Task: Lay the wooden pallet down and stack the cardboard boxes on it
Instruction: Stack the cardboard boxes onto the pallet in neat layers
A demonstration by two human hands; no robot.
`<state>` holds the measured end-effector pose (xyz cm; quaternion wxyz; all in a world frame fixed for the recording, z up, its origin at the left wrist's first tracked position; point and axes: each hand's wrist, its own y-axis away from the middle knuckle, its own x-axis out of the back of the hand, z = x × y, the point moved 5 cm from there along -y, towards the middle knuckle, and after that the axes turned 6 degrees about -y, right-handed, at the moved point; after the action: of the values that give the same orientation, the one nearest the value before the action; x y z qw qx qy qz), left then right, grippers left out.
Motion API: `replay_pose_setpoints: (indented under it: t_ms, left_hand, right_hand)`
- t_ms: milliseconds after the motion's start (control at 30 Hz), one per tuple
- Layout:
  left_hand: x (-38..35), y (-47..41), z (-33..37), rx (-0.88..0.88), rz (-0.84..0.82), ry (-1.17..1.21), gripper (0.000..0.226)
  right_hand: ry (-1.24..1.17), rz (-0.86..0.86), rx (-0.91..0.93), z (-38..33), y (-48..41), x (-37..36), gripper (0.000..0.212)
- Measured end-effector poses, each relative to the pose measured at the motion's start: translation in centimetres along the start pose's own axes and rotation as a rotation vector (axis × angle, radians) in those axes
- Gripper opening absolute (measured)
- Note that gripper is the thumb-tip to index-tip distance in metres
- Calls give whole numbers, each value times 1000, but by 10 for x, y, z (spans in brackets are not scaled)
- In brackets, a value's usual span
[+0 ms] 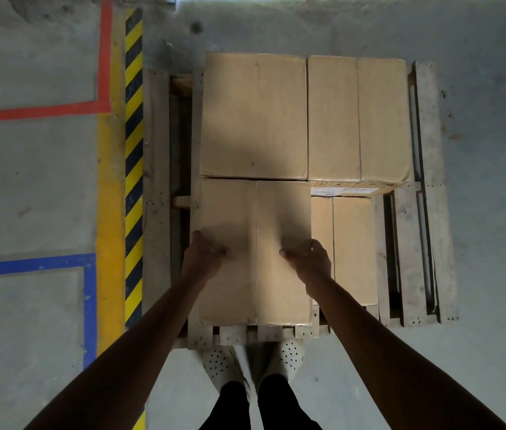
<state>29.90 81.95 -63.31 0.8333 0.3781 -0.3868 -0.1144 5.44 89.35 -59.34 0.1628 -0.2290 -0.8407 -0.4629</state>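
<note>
A wooden pallet point(416, 243) lies flat on the concrete floor in front of me. Several brown cardboard boxes stand on it. The near-left box point(255, 212) sits high, level with the far-left box point(253, 116) and the far-right box point(358, 119). A lower box point(354, 249) at the near right sits beneath that level. My left hand point(203, 256) grips the near-left box at its left edge, thumb on top. My right hand point(309, 259) grips its right edge, thumb on top and fingers curled over the side.
Yellow-and-black hazard tape point(134, 169) and a yellow line run along the pallet's left side. Red point(104, 57) and blue point(28, 265) floor lines lie further left. My feet point(224, 364) stand at the pallet's near edge. Bare slats show on the pallet's right and left.
</note>
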Motion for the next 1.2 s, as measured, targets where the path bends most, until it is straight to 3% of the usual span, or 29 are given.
replay_pose_setpoints:
  t_ms: [267, 400, 600, 967, 1200]
  left_hand:
    - [9, 13, 13, 3, 32, -87, 69]
    - [30, 34, 26, -15, 90, -167, 83]
    - [59, 87, 48, -68, 55, -93, 86]
    - [102, 207, 45, -67, 1, 37, 72]
    - [123, 258, 28, -9, 54, 223, 73]
  right_hand:
    - [5, -21, -11, -5, 9, 0, 68]
    - [-30, -16, -23, -13, 29, 13, 76]
    - [-106, -39, -69, -30, 75, 41, 85]
    - [-303, -17, -153, -44, 182, 98, 67]
    - [-266, -79, -117, -45, 224, 119, 60]
